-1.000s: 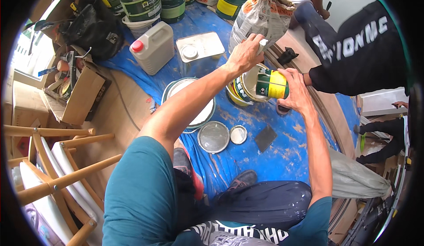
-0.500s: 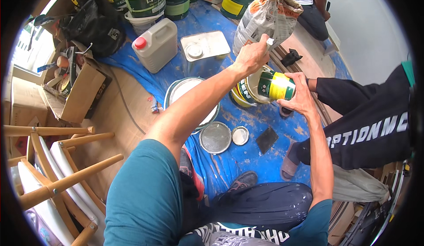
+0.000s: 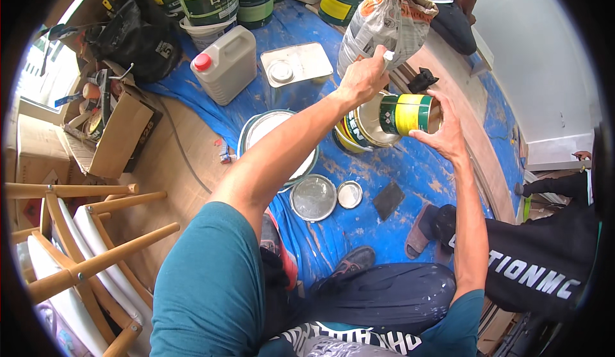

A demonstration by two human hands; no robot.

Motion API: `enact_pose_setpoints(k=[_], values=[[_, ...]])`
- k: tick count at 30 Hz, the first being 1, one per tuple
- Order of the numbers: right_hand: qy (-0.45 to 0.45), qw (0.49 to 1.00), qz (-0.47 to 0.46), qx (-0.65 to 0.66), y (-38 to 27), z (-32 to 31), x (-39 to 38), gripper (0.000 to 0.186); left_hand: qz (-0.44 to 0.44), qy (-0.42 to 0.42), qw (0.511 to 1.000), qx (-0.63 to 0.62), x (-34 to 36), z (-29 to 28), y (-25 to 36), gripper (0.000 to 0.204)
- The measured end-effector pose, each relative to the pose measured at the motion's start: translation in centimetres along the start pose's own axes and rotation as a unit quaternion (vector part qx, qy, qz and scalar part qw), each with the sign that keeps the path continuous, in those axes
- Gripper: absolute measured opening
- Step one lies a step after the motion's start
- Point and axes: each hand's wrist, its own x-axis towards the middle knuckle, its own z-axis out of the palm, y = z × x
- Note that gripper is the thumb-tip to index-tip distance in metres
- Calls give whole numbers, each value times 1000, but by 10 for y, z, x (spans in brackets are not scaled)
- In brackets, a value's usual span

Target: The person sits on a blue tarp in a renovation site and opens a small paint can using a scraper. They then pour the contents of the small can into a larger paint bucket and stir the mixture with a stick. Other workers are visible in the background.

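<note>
My right hand (image 3: pixel 443 129) grips a small green and yellow paint can (image 3: pixel 407 114), lying on its side with one end at the mouth of a larger paint bucket (image 3: pixel 351 134). That bucket leans and has pale residue on its inner wall. My left hand (image 3: pixel 365 80) is closed above the bucket around something mostly hidden; a white tip (image 3: pixel 388 56) pokes out by the thumb. An open white-filled bucket (image 3: pixel 256 129) stands partly under my left forearm. A round grey lid (image 3: pixel 313 198) and a smaller lid (image 3: pixel 349 195) lie on the blue sheet.
A tied sack (image 3: pixel 378 30), a rectangular tin (image 3: pixel 298 68) and a white jerrycan (image 3: pixel 224 65) stand beyond my hands. Upturned stools (image 3: pixel 96 267) and a tool box (image 3: pixel 118 129) are at left. One person in dark clothes (image 3: pixel 532 261) is at right; another (image 3: pixel 451 17) is at the back.
The small can has turned more level and shifted slightly right with my right hand. The person in dark clothes has moved away to the lower right. My left hand moved slightly left.
</note>
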Motion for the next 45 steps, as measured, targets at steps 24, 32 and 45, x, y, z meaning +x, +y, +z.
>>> enact_pose_setpoints(k=[24, 32, 45], values=[[83, 969, 160, 170, 10, -15, -2, 88, -54, -29, 998, -3, -1, -2, 1, 45], [81, 966, 147, 197, 12, -1, -1, 83, -51, -27, 998, -7, -2, -3, 0, 44], [43, 950, 209, 227, 20, 19, -3, 86, -54, -22, 998, -5, -2, -4, -3, 42]])
